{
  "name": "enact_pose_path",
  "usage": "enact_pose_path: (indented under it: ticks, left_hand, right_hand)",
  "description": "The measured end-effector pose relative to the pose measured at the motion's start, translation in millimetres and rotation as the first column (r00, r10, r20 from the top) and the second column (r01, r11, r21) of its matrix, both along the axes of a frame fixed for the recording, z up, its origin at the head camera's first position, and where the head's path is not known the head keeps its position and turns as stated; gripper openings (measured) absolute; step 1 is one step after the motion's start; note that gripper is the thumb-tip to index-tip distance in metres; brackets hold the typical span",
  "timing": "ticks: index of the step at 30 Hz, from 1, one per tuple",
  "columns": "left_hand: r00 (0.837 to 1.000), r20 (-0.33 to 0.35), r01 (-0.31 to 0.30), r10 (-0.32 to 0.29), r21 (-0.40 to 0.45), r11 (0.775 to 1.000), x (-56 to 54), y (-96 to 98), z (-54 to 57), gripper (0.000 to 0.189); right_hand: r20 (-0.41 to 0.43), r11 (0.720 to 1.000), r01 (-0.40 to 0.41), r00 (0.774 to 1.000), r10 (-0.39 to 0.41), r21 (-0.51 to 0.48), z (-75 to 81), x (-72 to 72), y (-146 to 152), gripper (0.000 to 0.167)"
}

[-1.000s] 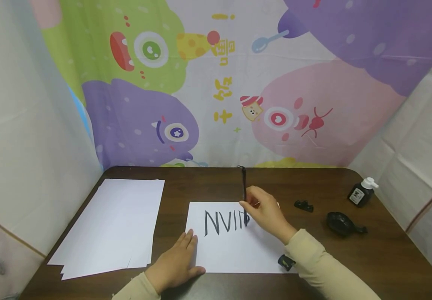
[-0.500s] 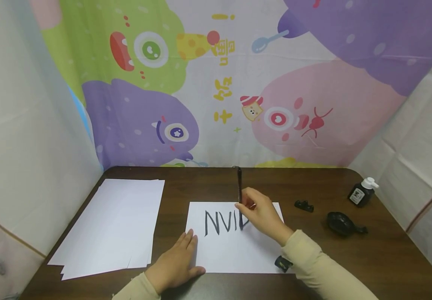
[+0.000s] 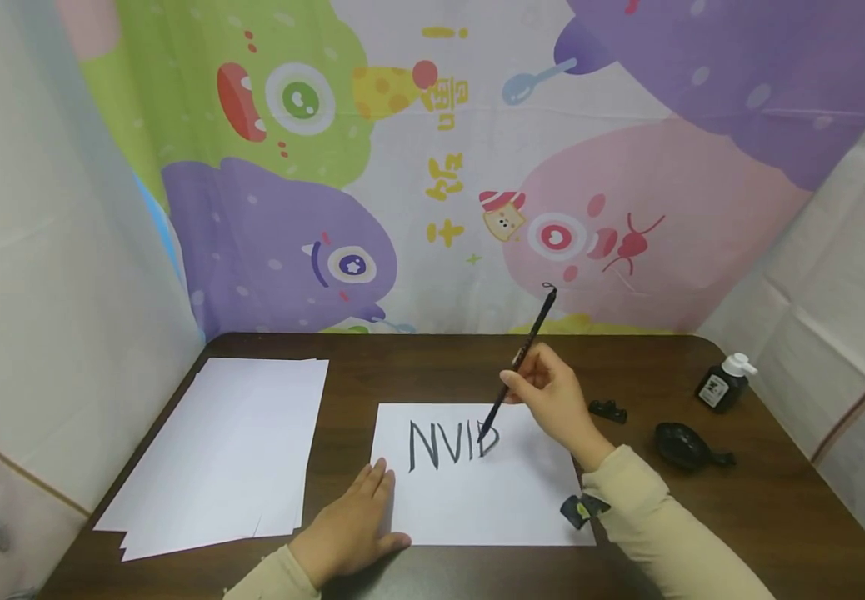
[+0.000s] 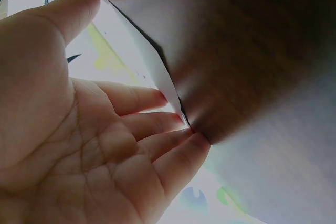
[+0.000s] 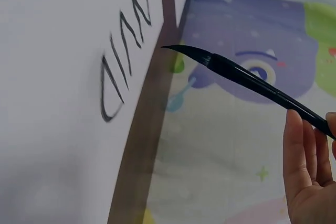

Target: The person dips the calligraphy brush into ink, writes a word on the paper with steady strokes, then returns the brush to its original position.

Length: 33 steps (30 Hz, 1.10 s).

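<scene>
My right hand (image 3: 552,396) pinches a black writing brush (image 3: 533,333) between thumb and fingers, its handle leaning up to the right. In the right wrist view the dark, bent brush tip (image 5: 184,49) hangs in the air, off the paper. The written sheet (image 3: 477,508) lies flat in front of me, with the letters "NVID" in black ink across its upper part. My left hand (image 3: 350,521) rests with straight fingers along the sheet's left edge. The left wrist view shows its fingertips (image 4: 197,142) and thumb touching the paper edge and the table.
A stack of white paper (image 3: 222,450) lies on the left of the dark wooden table (image 3: 402,367). To the right are a small black brush rest (image 3: 608,410), a black ink dish (image 3: 680,446) with a handle, and a dark pump bottle (image 3: 721,385). A cartoon curtain (image 3: 395,283) hangs behind.
The right hand finishes the curved stroke of the "D", then lifts the brush and draws back up and to the right, the handle tilting right. The left hand stays put.
</scene>
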State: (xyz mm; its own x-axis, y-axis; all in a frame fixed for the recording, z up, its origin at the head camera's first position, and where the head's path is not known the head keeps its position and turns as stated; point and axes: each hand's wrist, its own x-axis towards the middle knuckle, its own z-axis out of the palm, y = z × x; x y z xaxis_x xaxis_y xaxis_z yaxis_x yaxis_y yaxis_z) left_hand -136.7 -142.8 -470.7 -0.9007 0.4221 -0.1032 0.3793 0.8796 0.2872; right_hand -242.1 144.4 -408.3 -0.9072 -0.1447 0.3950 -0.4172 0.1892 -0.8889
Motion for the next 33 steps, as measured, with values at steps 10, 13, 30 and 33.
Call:
enact_pose_path:
  ticks: [10,13,30,33]
  left_hand:
    - [1.0,0.013,-0.008,0.008,-0.004,1.0,-0.5,-0.8,-0.5,0.09]
    - [1.0,0.019,-0.012,0.012,-0.001,1.0,-0.2,-0.6,0.0,0.09]
    - [1.0,-0.001,-0.007,0.007,0.005,1.0,0.0,-1.0,-0.5,0.089]
    - [1.0,-0.002,-0.008,0.008,0.006,1.0,-0.1,-0.8,-0.5,0.089]
  right_hand:
    - [-0.009,0.995,0.089,0.996,-0.089,-0.053,7.7,-11.6,21,0.022]
    - [-0.028,0.992,0.109,0.993,-0.111,-0.06,5.1,-14.9,24,0.021]
    - [-0.167,0.976,0.183,0.972,-0.163,0.114,-22.7,-15.1,20,0.02]
    - [-0.206,0.975,0.186,0.966,-0.158,0.124,-26.0,-16.6,19,0.019]
